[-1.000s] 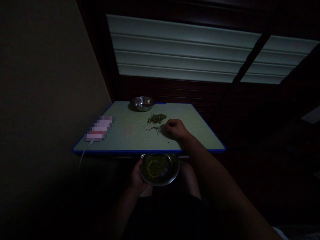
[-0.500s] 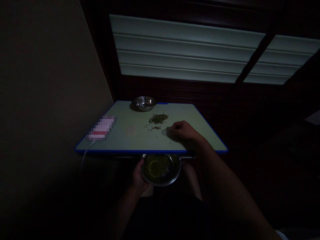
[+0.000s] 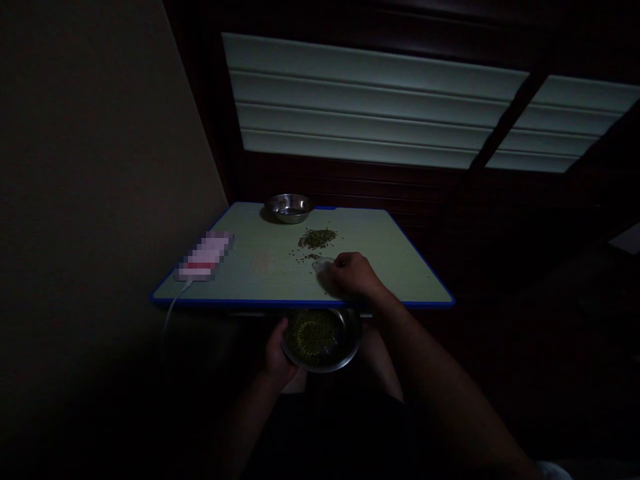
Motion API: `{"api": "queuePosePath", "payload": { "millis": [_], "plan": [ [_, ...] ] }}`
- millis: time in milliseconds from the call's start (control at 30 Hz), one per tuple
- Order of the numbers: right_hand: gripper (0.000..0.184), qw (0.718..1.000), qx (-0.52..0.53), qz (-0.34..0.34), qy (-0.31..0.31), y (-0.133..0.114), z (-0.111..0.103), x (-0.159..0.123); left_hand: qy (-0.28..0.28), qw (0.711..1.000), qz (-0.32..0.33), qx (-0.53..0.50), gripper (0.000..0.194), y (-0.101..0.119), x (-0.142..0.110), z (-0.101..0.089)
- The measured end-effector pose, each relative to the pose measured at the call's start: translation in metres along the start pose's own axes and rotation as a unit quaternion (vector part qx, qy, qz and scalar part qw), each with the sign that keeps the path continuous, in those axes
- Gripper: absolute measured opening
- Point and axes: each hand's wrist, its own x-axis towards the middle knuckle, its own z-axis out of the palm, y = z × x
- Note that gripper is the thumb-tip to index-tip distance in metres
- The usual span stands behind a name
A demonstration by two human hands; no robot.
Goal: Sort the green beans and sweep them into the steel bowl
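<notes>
My left hand point(image 3: 279, 353) grips the left rim of a steel bowl point(image 3: 325, 369), held below the table's front edge over my lap. Many small green beans point(image 3: 310, 332) lie inside it. Above the tabletop, my right hand point(image 3: 354, 272) is closed on a small clear piece, perhaps a plastic spoon point(image 3: 321, 265); its handle is hidden by my fingers. Just beyond its tip, a loose pile of small green-brown beans point(image 3: 317, 239) lies on the table, with a few strays nearer to me.
The pale table point(image 3: 250, 283) has a blue edge. A second steel bowl point(image 3: 290, 217) stands at its back. A blurred-out pink phone-like device point(image 3: 205, 257) with a white cable point(image 3: 171, 310) lies at the left, by the wall. Small pale bits point(image 3: 263, 261) lie left of the beans.
My right hand went right, away from the pile, then came back left and nearer to me with the clear piece. My left hand and the bowl stay almost still.
</notes>
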Motion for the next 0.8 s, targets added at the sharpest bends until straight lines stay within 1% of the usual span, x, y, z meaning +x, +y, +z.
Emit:
{"api": "queuePosePath", "payload": {
  "millis": [67,167,300,400,467,533,600,700,767,800],
  "plan": [
    [0.008,1.000,0.004,-0.016,-0.013,0.001,-0.003,0.007,-0.007,1.000,0.007,-0.004,0.025,0.000,-0.001,0.002],
    [0.008,0.996,0.010,-0.053,-0.068,0.002,-0.008,0.022,-0.007,1.000,0.012,-0.013,0.025,-0.001,-0.002,0.004],
    [0.006,0.984,0.033,-0.116,-0.131,0.001,-0.007,0.038,-0.002,1.000,0.001,-0.008,0.025,-0.001,0.000,0.003],
    [0.013,0.966,0.071,-0.133,-0.211,-0.001,-0.008,0.041,-0.006,1.000,0.005,-0.003,0.026,-0.001,0.001,0.000],
    [0.017,0.948,0.077,-0.152,-0.270,-0.002,-0.010,0.039,-0.014,1.000,0.008,0.000,0.028,-0.001,0.002,-0.001],
    [0.018,0.931,0.072,-0.174,-0.311,-0.003,-0.015,0.035,-0.016,1.000,0.009,0.002,0.029,-0.001,0.002,-0.002],
    [0.018,0.921,0.073,-0.184,-0.336,-0.005,-0.019,0.029,-0.007,1.000,0.009,0.003,0.028,-0.001,0.002,-0.001],
    [0.019,0.912,0.074,-0.191,-0.354,-0.006,-0.022,0.023,0.002,1.000,0.010,0.004,0.027,-0.001,0.002,0.000],
    [0.019,0.914,0.065,-0.197,-0.347,-0.004,-0.022,0.020,0.005,1.000,0.011,0.008,0.028,0.000,0.002,0.000],
    [0.019,0.920,0.058,-0.198,-0.333,-0.002,-0.022,0.019,0.006,1.000,0.011,0.010,0.028,0.000,0.002,0.000]
  ]
}}
